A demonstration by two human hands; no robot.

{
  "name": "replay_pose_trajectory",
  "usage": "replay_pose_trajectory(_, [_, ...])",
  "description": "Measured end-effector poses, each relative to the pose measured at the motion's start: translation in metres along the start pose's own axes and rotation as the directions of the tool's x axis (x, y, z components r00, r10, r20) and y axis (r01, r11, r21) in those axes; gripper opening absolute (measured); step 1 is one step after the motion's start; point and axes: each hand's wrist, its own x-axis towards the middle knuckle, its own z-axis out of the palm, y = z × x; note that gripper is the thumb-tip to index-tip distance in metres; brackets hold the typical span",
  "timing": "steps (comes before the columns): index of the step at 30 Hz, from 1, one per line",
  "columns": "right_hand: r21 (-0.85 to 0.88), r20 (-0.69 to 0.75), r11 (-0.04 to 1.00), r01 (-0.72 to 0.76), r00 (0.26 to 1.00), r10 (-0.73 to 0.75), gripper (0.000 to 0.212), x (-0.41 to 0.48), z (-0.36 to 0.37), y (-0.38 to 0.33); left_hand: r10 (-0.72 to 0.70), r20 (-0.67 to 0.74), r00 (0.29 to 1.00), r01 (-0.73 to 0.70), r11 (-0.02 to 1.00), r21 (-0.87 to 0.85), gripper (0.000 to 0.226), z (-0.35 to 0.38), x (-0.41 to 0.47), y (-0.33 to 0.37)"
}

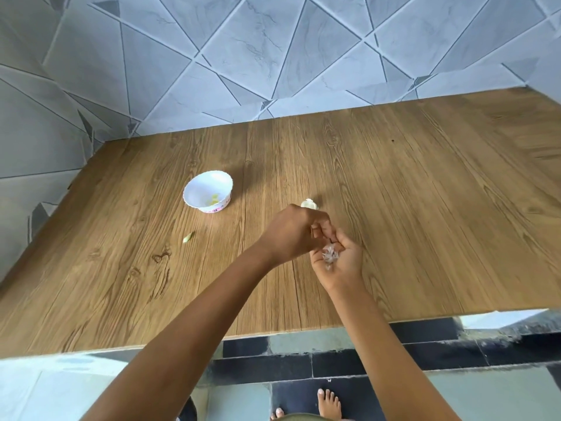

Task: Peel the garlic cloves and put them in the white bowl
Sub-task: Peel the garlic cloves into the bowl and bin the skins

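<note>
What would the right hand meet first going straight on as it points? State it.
The left hand: the right hand, cupping garlic skins, points toward it, fingertips apparently touching, though depth is unclear.

Right of the white bowl (208,192) the table (425,192) lies open, save what seems a garlic piece (309,204); a scrap (188,237) lies in front of the bowl.

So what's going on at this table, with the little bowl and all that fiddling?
A person is peeling garlic by hand over a wooden table. The right hand, palm up, cradles papery garlic skins. The left hand curls its fingers against the right fingertips; whatever it pinches is hidden. A piece of garlic lies just beyond the hands. The white bowl on the left already holds a few pale yellowish bits, and a small greenish scrap lies nearby.
</note>
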Motion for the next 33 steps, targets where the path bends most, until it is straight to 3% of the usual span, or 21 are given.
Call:
replay_pose_trajectory(4, [-0.004, 0.043, 1.000, -0.012, 0.999, 0.012, 0.036, 0.007, -0.005, 0.003, -0.006, 0.029, 1.000, 0.008, 0.999, -0.045, 0.022, -0.013, -0.013, -0.007])
replay_pose_trajectory(7, [-0.003, 0.050, 1.000, -0.009, 0.999, 0.009, 0.043, 0.011, -0.010, 0.003, -0.095, -0.003, 0.995, 0.095, 0.995, -0.041, 0.033, -0.028, -0.032, -0.024])
replay_pose_trajectory(10, [-0.022, 0.062, 1.000, -0.012, 0.998, 0.013, 0.046, 0.012, -0.011, 0.004, -0.248, 0.085, 0.965, 0.238, 0.965, 0.109, 0.028, -0.029, -0.061, -0.039])
replay_pose_trajectory(14, [-0.054, 0.064, 0.997, -0.052, 0.996, 0.055, 0.047, 0.011, -0.010, 0.016, -0.323, 0.115, 0.939, 0.295, 0.932, 0.212, 0.015, -0.013, -0.087, -0.050])
replay_pose_trajectory(20, [-0.060, 0.072, 0.995, -0.074, 0.994, 0.078, 0.040, 0.009, -0.006, 0.019, -0.342, 0.052, 0.938, 0.311, 0.898, 0.311, 0.015, 0.007, -0.092, -0.054])
replay_pose_trajectory(25, [-0.060, 0.060, 0.996, -0.060, 0.996, 0.064, 0.038, 0.005, -0.009, 0.019, -0.318, 0.170, 0.933, 0.204, 0.855, 0.477, 0.016, 0.002, -0.070, -0.056])
replay_pose_trajectory(27, [-0.051, 0.052, 0.998, -0.046, 0.997, 0.049, 0.039, 0.004, -0.010, 0.015, -0.278, 0.186, 0.942, 0.183, 0.894, 0.409, 0.015, -0.003, -0.059, -0.058])
replay_pose_trajectory(31, [-0.036, 0.041, 0.999, -0.013, 0.999, 0.014, 0.038, 0.000, -0.013, 0.006, -0.229, 0.074, 0.971, 0.223, 0.971, 0.085, 0.009, -0.011, -0.042, -0.072])
replay_pose_trajectory(33, [-0.036, 0.032, 0.999, -0.001, 1.000, 0.002, 0.038, -0.003, -0.016, 0.004, -0.216, 0.097, 0.972, 0.209, 0.975, 0.078, 0.011, -0.010, -0.036, -0.076])
